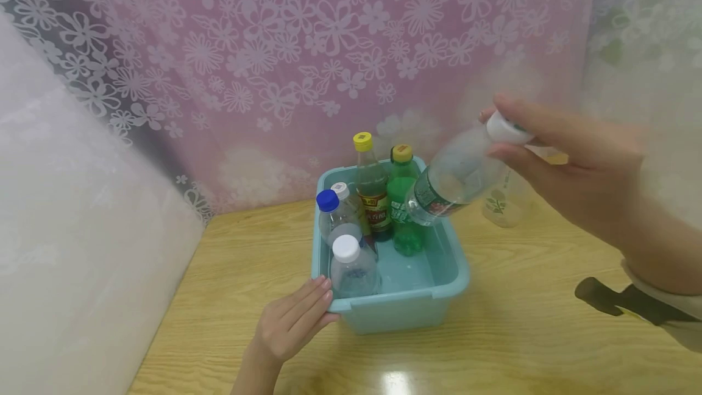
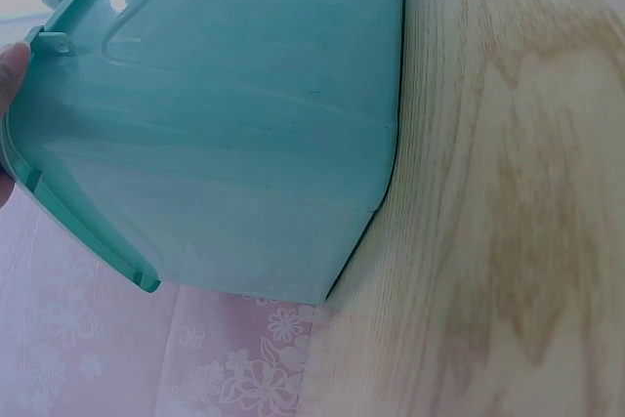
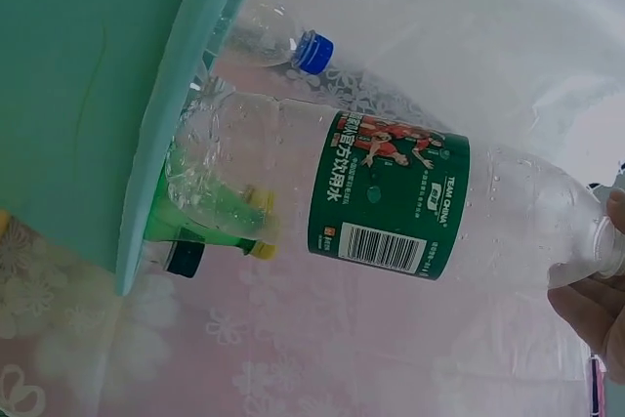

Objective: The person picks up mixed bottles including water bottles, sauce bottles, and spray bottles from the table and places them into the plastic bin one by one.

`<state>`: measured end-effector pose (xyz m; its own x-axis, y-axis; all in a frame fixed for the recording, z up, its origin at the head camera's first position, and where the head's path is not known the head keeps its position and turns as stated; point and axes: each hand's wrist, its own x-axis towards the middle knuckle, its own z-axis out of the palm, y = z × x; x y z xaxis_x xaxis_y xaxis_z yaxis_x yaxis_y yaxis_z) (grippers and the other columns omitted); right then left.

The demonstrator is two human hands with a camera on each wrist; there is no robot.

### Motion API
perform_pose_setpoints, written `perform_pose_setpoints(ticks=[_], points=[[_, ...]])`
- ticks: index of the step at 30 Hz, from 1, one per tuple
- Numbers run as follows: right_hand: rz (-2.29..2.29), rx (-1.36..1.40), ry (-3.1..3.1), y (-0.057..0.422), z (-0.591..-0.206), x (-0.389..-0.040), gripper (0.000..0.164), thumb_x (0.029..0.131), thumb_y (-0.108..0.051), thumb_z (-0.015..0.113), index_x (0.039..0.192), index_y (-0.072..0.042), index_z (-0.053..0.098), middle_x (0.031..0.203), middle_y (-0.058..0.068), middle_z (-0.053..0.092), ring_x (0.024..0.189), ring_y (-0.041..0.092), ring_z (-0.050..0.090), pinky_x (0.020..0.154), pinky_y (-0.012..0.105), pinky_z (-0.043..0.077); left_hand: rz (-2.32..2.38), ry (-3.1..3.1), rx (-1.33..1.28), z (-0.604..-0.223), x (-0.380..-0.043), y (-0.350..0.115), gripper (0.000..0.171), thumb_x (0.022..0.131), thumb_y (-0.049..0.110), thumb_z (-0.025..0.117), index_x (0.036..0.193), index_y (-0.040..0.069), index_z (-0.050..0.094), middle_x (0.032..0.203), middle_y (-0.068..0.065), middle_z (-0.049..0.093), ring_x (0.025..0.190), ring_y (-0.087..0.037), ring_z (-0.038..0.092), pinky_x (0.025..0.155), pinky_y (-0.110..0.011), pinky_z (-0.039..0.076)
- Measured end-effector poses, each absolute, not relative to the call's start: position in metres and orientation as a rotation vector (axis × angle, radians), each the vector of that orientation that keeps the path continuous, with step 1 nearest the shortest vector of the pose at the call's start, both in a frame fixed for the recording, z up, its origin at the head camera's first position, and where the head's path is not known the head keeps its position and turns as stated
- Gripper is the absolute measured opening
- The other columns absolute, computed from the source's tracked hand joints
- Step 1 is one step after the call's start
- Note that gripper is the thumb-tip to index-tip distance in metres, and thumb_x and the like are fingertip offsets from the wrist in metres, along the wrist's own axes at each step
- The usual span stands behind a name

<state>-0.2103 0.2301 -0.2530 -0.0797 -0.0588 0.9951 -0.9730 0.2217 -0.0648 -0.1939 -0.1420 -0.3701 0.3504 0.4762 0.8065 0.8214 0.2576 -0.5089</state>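
Note:
My right hand (image 1: pixel 581 169) pinches a clear plastic water bottle (image 1: pixel 466 163) by its white cap and neck. The bottle slants, its base low over the right side of a light blue-green plastic bin (image 1: pixel 400 316). In the right wrist view a green label wraps the water bottle (image 3: pixel 513 212), which looks see-through. At the bin's near left corner, my left hand (image 1: pixel 293 322) holds the rim, fingers on top and thumb below. Inside stand a yellow-capped sauce bottle (image 1: pixel 375 181), a green soda bottle (image 1: pixel 404 194), a blue-capped bottle (image 1: pixel 331 218) and white-capped clear bottles (image 1: pixel 353 270).
The bin stands on a wood-grain table (image 1: pixel 258 261). Another clear bottle (image 1: pixel 501 209) stands to its right, partly behind the right hand. A pink flowered curtain (image 1: pixel 307 78) hangs behind, and a whitish sheet (image 1: pixel 82 200) borders the left side.

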Motion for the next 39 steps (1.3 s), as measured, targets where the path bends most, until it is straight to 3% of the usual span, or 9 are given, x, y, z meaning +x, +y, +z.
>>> perform_pose_setpoints(ticks=[2, 6, 14, 20, 23, 31, 36, 39], points=[[0.993, 1.028, -1.435, 0.212, -0.24, -0.197, 0.037, 0.074, -0.011, 0.081, 0.101, 0.011, 0.068, 0.094, 0.027, 0.069, 0.091, 0.028, 0.07, 0.075, 0.017, 0.058, -0.355, -1.283, -1.384, -0.37, -0.194, -0.142, 0.023, 0.087, 0.017, 0.067, 0.09, -0.005, 0.071, 0.082, -0.017, 0.072, 0.07, -0.024, 0.072, 0.063, -0.024, 0.061], [0.911, 0.965, -1.44, 0.199, -0.233, -0.19, 0.038, 0.078, -0.026, 0.077, 0.099, 0.005, 0.071, 0.091, 0.022, 0.071, 0.089, 0.014, 0.071, 0.077, 0.011, 0.055, -0.352, -1.256, -1.381, -0.368, -0.195, -0.141, 0.023, 0.087, 0.017, 0.067, 0.09, -0.006, 0.071, 0.081, -0.017, 0.072, 0.07, -0.024, 0.071, 0.061, -0.024, 0.061], [0.796, 1.011, -1.534, 0.196, -0.23, -0.199, 0.041, 0.083, -0.037, 0.07, 0.102, 0.0, 0.072, 0.095, 0.02, 0.07, 0.095, 0.004, 0.067, 0.081, 0.009, 0.053, -0.363, -1.268, -1.389, -0.368, -0.194, -0.14, 0.023, 0.088, 0.017, 0.067, 0.088, -0.006, 0.071, 0.08, -0.018, 0.072, 0.069, -0.024, 0.071, 0.062, -0.025, 0.061], [0.764, 1.083, -1.595, 0.19, -0.231, -0.211, 0.038, 0.086, -0.037, 0.067, 0.11, -0.007, 0.069, 0.107, 0.009, 0.068, 0.1, -0.001, 0.063, 0.085, 0.01, 0.052, -0.368, -1.286, -1.389, -0.369, -0.195, -0.14, 0.023, 0.088, 0.017, 0.066, 0.089, -0.006, 0.071, 0.081, -0.017, 0.072, 0.069, -0.024, 0.071, 0.062, -0.025, 0.061], [0.727, 1.095, -1.631, 0.189, -0.232, -0.217, 0.04, 0.087, -0.039, 0.066, 0.112, -0.009, 0.068, 0.106, 0.012, 0.067, 0.101, -0.003, 0.062, 0.085, 0.009, 0.052, -0.366, -1.29, -1.387, -0.369, -0.194, -0.14, 0.023, 0.089, 0.017, 0.066, 0.089, -0.005, 0.071, 0.081, -0.017, 0.072, 0.07, -0.024, 0.072, 0.063, -0.024, 0.061], [0.766, 1.192, -1.742, 0.186, -0.238, -0.228, 0.04, 0.087, -0.035, 0.065, 0.118, -0.01, 0.065, 0.107, 0.018, 0.066, 0.104, 0.0, 0.06, 0.086, 0.011, 0.052, -0.366, -1.294, -1.389, -0.368, -0.193, -0.14, 0.023, 0.089, 0.017, 0.065, 0.088, -0.005, 0.071, 0.079, -0.017, 0.072, 0.068, -0.024, 0.071, 0.062, -0.024, 0.061], [0.701, 1.164, -1.867, 0.184, -0.245, -0.232, 0.043, 0.078, -0.022, 0.077, 0.116, -0.005, 0.066, 0.106, 0.017, 0.068, 0.093, 0.013, 0.068, 0.083, 0.011, 0.053, -0.359, -1.291, -1.384, -0.368, -0.193, -0.14, 0.023, 0.089, 0.017, 0.066, 0.088, -0.005, 0.071, 0.078, -0.016, 0.072, 0.066, -0.023, 0.071, 0.061, -0.024, 0.061], [0.654, 1.12, -1.899, 0.182, -0.251, -0.235, 0.045, 0.072, -0.017, 0.081, 0.114, -0.005, 0.068, 0.104, 0.014, 0.07, 0.081, 0.021, 0.072, 0.076, 0.017, 0.058, -0.353, -1.281, -1.382, -0.368, -0.193, -0.14, 0.023, 0.089, 0.017, 0.066, 0.087, -0.005, 0.071, 0.078, -0.016, 0.072, 0.067, -0.023, 0.071, 0.061, -0.024, 0.061]])
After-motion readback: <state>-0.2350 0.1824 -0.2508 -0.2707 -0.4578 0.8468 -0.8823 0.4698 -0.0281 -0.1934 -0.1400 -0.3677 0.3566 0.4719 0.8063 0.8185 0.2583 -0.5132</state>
